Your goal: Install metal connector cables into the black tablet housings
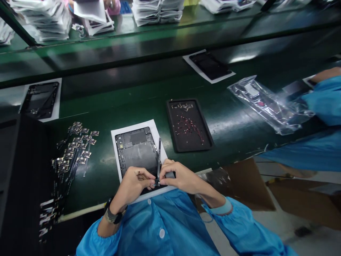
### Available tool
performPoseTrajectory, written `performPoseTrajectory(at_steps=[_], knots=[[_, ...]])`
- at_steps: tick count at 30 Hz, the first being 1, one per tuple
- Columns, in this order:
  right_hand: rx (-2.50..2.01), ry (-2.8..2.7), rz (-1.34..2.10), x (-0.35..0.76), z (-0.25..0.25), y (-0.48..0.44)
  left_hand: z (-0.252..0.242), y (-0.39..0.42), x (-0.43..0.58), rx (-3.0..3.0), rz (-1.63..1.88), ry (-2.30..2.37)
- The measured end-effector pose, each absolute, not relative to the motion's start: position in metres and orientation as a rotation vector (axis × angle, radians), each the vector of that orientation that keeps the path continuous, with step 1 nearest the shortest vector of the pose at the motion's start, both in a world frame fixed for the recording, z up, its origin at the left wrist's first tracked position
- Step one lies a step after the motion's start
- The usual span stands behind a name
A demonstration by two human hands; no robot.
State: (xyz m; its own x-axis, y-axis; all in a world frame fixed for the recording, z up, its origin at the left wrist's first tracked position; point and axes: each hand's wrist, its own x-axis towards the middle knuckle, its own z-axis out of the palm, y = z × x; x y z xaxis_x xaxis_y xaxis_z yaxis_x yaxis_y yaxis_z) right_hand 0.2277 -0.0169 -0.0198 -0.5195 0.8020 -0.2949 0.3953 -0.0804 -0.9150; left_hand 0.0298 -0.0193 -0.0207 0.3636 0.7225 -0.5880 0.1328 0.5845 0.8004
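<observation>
In front of me a black tablet housing (138,151) lies on a white sheet (153,125) at the table's near edge. Over its lower end, my left hand (137,181) and my right hand (178,174) meet with pinched fingers. Between the fingertips is a small circuit board with a flex cable (159,156); its dark strip sticks up and away from me. Both hands grip the board's sides. My fingers partly hide the board, and I cannot tell whether it touches the housing.
Many similar boards with cables (73,149) lie in a pile at left. A black tray (191,142) of small parts and red wires stands right of the housing. Further housings (39,99) lie on sheets. At right are a plastic bag (269,106) and a co-worker's blue sleeve (325,101).
</observation>
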Motion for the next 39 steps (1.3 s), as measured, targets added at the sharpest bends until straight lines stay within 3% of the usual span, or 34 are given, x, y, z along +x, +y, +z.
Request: performPoseTrajectory(at_steps=[21, 28, 33, 39], knots=[[-1.293, -1.787, 1.697, 0.231, -0.021, -0.015, -0.024, -0.025, 0.034, 0.949, 0.470, 1.228], [-1.287, -1.787, 1.618, 0.235, -0.019, -0.016, -0.005, -0.033, 0.014, 1.687, 0.425, 1.450], [-1.321, -1.789, 1.531, 0.234, -0.022, -0.017, 0.001, 0.039, -0.006, 2.129, 0.439, 1.648], [-1.358, -1.861, 1.287, 0.221, -0.030, -0.025, -0.007, 0.133, -0.018, 2.240, 0.067, 1.706]])
